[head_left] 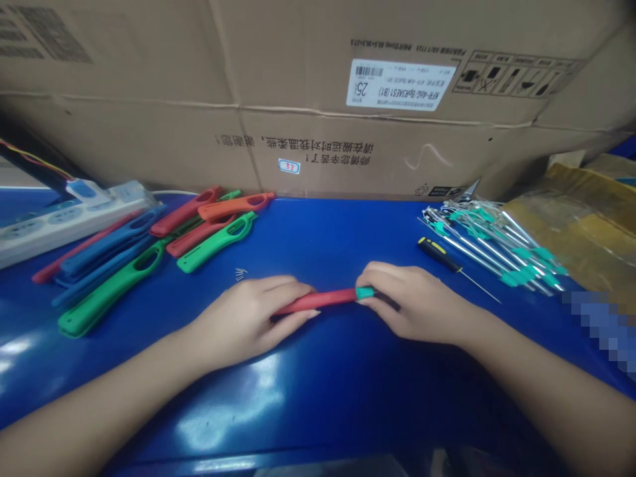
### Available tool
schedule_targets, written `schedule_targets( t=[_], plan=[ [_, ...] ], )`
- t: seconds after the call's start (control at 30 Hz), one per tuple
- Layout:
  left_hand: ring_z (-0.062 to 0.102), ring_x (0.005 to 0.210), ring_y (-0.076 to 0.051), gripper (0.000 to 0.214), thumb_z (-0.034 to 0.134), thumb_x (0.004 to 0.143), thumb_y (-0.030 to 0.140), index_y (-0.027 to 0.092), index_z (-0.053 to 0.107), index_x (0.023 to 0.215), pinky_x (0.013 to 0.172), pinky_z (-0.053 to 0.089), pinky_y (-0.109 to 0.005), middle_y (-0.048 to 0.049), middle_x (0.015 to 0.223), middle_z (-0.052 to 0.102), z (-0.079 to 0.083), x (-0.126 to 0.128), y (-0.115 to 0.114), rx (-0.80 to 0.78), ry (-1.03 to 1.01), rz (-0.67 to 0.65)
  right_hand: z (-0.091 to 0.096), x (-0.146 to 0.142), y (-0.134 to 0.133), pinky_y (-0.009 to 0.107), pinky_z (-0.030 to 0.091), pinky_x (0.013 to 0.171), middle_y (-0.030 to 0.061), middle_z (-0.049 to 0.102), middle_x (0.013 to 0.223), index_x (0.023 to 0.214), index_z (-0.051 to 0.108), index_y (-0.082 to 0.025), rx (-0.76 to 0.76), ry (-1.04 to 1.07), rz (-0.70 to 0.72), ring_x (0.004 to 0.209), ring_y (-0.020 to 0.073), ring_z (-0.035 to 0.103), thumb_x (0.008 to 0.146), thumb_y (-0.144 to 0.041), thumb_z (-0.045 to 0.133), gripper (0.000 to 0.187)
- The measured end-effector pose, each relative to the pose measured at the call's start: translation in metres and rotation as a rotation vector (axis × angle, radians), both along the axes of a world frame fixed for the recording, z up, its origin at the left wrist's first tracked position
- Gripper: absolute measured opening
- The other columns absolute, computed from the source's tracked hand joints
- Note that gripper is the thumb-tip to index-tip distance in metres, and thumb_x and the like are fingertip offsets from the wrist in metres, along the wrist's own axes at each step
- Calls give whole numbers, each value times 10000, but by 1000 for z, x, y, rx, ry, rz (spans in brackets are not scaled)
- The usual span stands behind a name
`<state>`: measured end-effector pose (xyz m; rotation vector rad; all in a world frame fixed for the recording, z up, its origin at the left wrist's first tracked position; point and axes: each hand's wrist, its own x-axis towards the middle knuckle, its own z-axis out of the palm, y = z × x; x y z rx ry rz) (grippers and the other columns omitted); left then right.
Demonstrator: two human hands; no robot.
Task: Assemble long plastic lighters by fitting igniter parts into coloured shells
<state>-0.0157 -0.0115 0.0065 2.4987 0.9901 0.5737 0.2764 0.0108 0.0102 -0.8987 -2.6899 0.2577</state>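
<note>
In the middle of the head view, a red lighter handle [322, 301] lies level between my two hands, over the blue table. My left hand [261, 311] is closed around its left part and covers that end. At the other end, my right hand [405, 298] pinches a green collar [364, 293] that meets the red plastic. A dark rod-like part [387, 300] runs from the collar under my right fingers, which partly hide it.
Red, orange, blue and green lighter handles [116, 285] lie at left beside a white power strip [54, 222]. Tiny metal pieces [240, 273] sit near my left hand. At right are a screwdriver [440, 253] and several metal rods with green collars [497, 245]. A cardboard box [308, 79] stands behind.
</note>
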Motion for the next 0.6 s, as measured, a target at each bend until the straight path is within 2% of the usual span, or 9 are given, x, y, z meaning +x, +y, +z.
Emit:
schedule_targets(
  t=[0.13, 0.27, 0.47, 0.6],
  plan=[
    [694, 989, -210, 384, 512, 1047, 464, 230, 628, 1329, 825, 506, -308, -49, 1157, 706, 4, -3, 4, 43, 85, 114, 1, 2, 3, 292, 495, 708, 65, 663, 1004, 1093, 637, -165, -16, 100, -47, 837, 176, 634, 1016, -265, 555, 150],
    [661, 891, -202, 390, 504, 1039, 514, 208, 669, 1217, 774, 491, -310, -45, 1021, 677, 5, -2, 7, 19, 88, 140, -1, 3, 6, 306, 509, 780, 95, 686, 1019, 1159, 668, -140, 33, 89, -15, 901, 200, 658, 1051, -285, 512, 239],
    [613, 842, -179, 354, 533, 1038, 481, 173, 658, 1159, 751, 465, -296, -40, 963, 639, 3, -1, 5, 23, -1, 89, -6, 3, 3, 309, 421, 601, 80, 654, 846, 1046, 683, -108, 215, 34, 13, 694, 188, 582, 1068, -276, 448, 290],
    [609, 844, -173, 323, 545, 1036, 462, 177, 659, 1136, 759, 470, -291, -33, 965, 638, 5, 4, 3, -32, -12, 110, -3, 3, 2, 310, 426, 631, 77, 659, 891, 1069, 668, -133, 135, -1, -29, 744, 197, 602, 1057, -260, 446, 256]
  ],
)
